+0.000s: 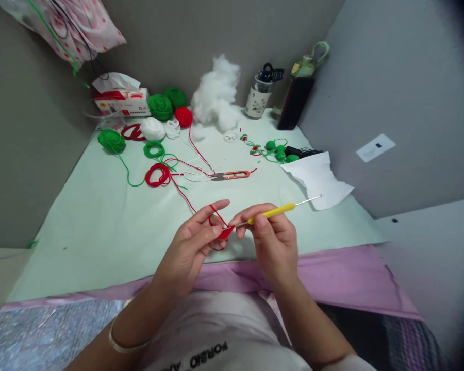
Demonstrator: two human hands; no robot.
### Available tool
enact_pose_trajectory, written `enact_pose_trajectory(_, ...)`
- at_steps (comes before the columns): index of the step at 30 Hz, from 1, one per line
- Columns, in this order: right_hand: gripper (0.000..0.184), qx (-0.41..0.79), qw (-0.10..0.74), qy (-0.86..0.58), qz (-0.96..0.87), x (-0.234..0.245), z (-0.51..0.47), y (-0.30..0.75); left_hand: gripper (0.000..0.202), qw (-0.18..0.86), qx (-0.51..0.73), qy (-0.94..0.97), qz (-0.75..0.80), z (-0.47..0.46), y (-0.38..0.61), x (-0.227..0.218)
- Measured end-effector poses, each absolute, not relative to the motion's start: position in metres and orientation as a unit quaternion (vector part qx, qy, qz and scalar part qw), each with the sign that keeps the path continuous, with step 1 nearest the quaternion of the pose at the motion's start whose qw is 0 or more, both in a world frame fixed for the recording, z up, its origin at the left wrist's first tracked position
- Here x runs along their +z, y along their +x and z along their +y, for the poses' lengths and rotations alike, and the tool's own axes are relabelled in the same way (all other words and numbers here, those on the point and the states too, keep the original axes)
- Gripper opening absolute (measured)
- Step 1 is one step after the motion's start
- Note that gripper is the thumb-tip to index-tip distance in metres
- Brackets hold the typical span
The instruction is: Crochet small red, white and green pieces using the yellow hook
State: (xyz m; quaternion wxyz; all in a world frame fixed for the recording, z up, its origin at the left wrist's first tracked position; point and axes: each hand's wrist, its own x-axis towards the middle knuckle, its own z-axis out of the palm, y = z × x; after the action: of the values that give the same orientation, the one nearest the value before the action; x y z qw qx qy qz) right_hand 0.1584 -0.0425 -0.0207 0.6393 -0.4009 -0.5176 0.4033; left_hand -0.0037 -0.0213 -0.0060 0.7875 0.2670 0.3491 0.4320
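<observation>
Pinching a small red piece (pixel 227 233) in my left hand (pixel 193 236), I'm gripping the hook (pixel 272 212) in my right hand (pixel 277 242); stitching is looking only partly done, yarn (pixel 183 196) attached.

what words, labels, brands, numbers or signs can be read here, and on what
"FORBID": on the white fabric shirt; letters beside it are unclear.
Red-and-white rectangular tissue pack: printing too small and blurred to read.
White patterned cup: markings too small to read.
</observation>
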Motion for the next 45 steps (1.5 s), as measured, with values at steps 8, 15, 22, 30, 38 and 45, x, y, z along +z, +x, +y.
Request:
enact_pose_trajectory(8,0.036,0.026,0.501,-0.410,-0.762,-0.024,-0.054,0.156,0.051,0.764,0.468,0.269,0.353,-0.024,-0.002,-0.011)
enact_pose_trajectory(15,0.021,0.288,0.659,-0.404,-0.565,-0.020,-0.046,0.155,0.044,0.816,0.425,0.200,0.338,-0.020,-0.006,-0.006)
enact_pose_trajectory(22,0.017,0.284,0.631,-0.415,-0.590,-0.020,-0.042,0.149,0.033,0.770,0.454,0.281,0.350,-0.024,0.003,-0.009)
enact_pose_trajectory(30,0.034,0.086,0.551,-0.421,-0.715,-0.025,-0.050,0.154,0.042,0.796,0.451,0.213,0.342,-0.019,0.000,-0.010)
enact_pose_trajectory(38,0.021,0.355,0.663,-0.405,-0.520,-0.020,-0.040,0.155,0.031,0.742,0.497,0.260,0.367,-0.022,0.003,-0.013)
enact_pose_trajectory(45,0.036,0.044,0.569,-0.415,-0.708,-0.038,-0.045,0.154,0.044,0.802,0.454,0.203,0.332,-0.025,0.005,-0.012)
